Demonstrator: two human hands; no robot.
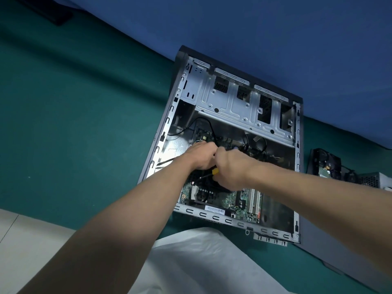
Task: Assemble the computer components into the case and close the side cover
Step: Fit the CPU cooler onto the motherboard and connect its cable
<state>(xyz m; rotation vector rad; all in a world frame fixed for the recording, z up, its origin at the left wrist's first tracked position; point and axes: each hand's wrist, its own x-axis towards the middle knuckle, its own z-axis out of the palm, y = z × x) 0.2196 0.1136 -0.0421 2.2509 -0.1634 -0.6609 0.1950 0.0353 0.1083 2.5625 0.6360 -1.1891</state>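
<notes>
In open grey metal computer case [233,102] on green bench [84,124]: right hand [229,169] fingers wrap yellow-handled tool [215,171]; left hand [201,154] fingers' grip unclear.

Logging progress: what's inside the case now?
Motherboard, black cables and a metal drive cage. The left hand and right hand cover the board's middle, so what lies beneath them is hidden.

Left hand [201,154] and right hand [228,168] cover the middle of the motherboard [233,201], only a yellow bit [215,171] peeks out under the right one, no clue what. Power supply [370,178] runs off the right edge.
</notes>
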